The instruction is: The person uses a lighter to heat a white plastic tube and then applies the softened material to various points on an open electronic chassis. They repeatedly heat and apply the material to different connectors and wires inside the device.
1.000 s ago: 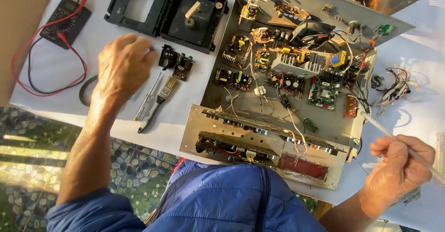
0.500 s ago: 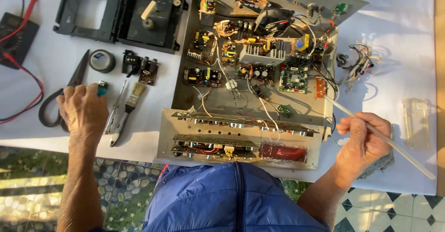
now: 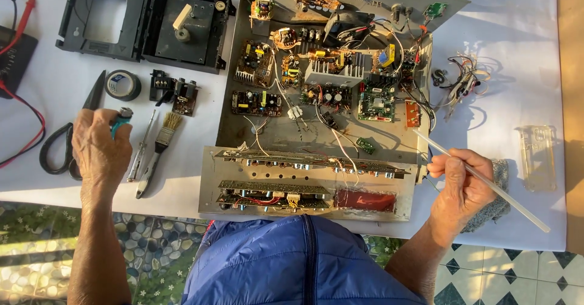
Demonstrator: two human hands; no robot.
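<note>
Nearest the camera is a blue padded jacket, pressed against the edge of the white surface. The left hand rests on the surface at the left, its grip closed around a small teal-handled tool whose tip cannot be made out. Black scissors lie partly under that hand; a screwdriver and a paintbrush lie just beside it on the right. The right hand is at the right edge of the open metal chassis, pinching a thin white rod that slants from the chassis down to the right. A grey cloth lies under that hand. A clear plastic case lies near it, farther right. Inside the chassis sit several circuit boards with loose wires. Beyond the left hand are a tape roll and a small black part. Farthest back lie two black drive housings, with a bundle of wires at the right.
</note>
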